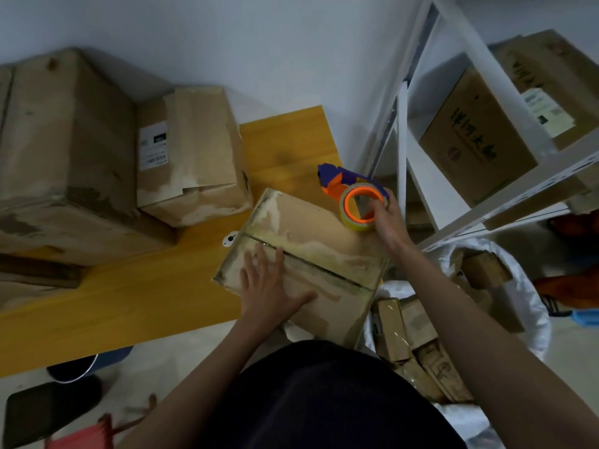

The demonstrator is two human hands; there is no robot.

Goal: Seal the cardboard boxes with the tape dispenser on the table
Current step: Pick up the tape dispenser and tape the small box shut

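A cardboard box (311,241) with worn, taped flaps and a dark centre seam lies on the near right end of the yellow table (136,299). My left hand (269,283) presses flat on its near-left flap, fingers spread. The tape dispenser (351,192), purple and orange with a yellowish tape roll on an orange core, sits at the box's far right corner. My right hand (387,218) grips the dispenser from the right side, fingers curled round the roll.
Two more cardboard boxes stand on the table's left: a large box (61,150) and a medium box (191,150) with a white label. A white shelf rack (479,131) holding boxes rises at right. A white sack of cartons (421,332) sits below it.
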